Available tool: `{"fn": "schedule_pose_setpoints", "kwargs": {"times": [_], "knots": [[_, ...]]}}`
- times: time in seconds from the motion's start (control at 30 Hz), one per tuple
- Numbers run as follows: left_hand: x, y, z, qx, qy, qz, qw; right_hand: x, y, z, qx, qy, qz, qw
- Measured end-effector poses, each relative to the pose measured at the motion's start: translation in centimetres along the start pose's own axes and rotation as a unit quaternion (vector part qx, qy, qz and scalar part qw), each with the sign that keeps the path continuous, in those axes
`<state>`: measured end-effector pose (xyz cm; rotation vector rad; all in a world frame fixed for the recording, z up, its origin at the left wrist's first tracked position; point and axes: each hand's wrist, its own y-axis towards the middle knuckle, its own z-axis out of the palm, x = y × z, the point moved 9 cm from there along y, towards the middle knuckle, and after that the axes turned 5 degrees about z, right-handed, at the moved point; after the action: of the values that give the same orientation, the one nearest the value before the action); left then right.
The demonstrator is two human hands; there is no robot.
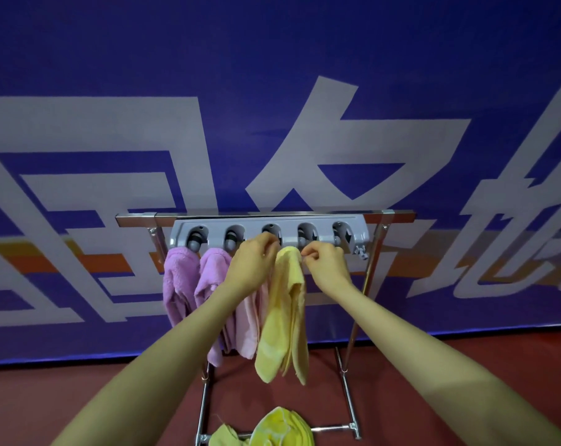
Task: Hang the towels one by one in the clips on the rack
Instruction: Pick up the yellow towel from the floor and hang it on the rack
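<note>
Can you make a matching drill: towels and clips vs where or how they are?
Things:
1. fluffy purple towel
2. long yellow towel
3. crumpled yellow-green towels
4. rightmost grey clip

States:
A. holds no towel
B. hangs from the leftmost clip
C. lie on the rack's bottom bar
D. held at its top by both hands

Pairs: 1-B, 2-D, 3-C, 4-A

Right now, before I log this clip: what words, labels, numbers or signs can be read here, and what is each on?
"人": large white character in the middle of the blue banner behind the rack; stylised, so a likely reading only.
Left character: boxed shape, possibly "国", cut by the frame edge; unsure.
Right character: cut off, unreadable.
Grey clip strip, yellow towel: no text visible.
</note>
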<state>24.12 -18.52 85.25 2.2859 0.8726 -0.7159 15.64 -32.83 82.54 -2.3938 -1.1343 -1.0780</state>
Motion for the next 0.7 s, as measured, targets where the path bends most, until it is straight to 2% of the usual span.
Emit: {"fn": "schedule_pose_setpoints", "kwargs": {"times": [0.1,0.27,0.47,0.7], "knots": [[-1.4,-2.3,-1.2,-0.009,-0.107,-0.005,0.994,0.6,-1.9,-2.0,-0.016,0.060,-0.019,0.998],[-0.8,-7.4,-1.9,-0.048,-0.211,-0.050,0.975,0.7,-5.7,-3.4,-0.002,0.148,-0.020,0.989],[-0.5,-13.1,1.0,-0.048,-0.265,-0.105,0.957,-0.9,-10.6,-2.2,0.021,0.249,0.005,0.968],[5.3,-18.5,6.0,-0.039,-0.292,-0.204,0.934,-7.7,-13.9,4.1,0.048,0.264,0.073,0.961]]}}
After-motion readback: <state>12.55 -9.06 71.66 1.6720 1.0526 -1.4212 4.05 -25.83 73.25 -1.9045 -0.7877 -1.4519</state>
